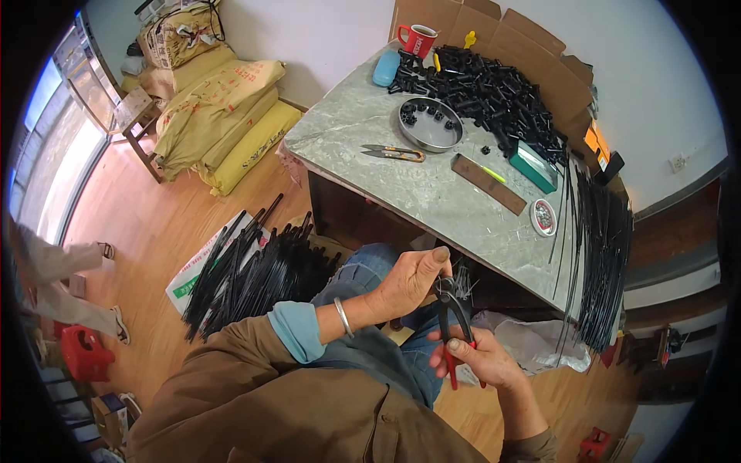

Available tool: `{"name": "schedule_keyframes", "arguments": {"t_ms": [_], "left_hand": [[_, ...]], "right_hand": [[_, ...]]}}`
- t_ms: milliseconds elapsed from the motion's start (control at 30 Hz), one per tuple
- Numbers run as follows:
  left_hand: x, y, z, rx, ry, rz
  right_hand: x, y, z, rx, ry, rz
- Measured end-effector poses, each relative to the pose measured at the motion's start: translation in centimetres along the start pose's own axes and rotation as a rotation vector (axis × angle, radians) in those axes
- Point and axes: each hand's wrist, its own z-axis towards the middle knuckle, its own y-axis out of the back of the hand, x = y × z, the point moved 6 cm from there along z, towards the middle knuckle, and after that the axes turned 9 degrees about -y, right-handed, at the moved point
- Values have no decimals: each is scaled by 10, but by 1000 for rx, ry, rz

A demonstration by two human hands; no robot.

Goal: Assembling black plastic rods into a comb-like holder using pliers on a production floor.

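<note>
Right hand (482,356): closed around the red handles of the pliers (451,309), thumb on top, above the lap.
Left hand (409,282): fingers curled, pinching at the plier head.
Pliers: dark jaws pointing up, just below the worktop (370,131) edge.
Floor: black rods (255,270) in a heap.

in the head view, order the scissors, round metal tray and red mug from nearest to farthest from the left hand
From the left hand:
1. Scissors, lying on the near part of the stone tabletop, straight ahead of the hand.
2. Round metal tray, farther back, beside the heap of black parts.
3. Red mug, at the table's far corner by the cardboard boxes.
</note>
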Motion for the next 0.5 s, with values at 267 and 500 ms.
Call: {"name": "schedule_keyframes", "arguments": {"t_ms": [267,500], "left_hand": [[5,-3,-2,36,91,-22],[3,-6,-1,-56,53,-5]], "right_hand": [[-3,6,-2,47,-45,-62],[-29,-13,12,-19,-72,167]]}}
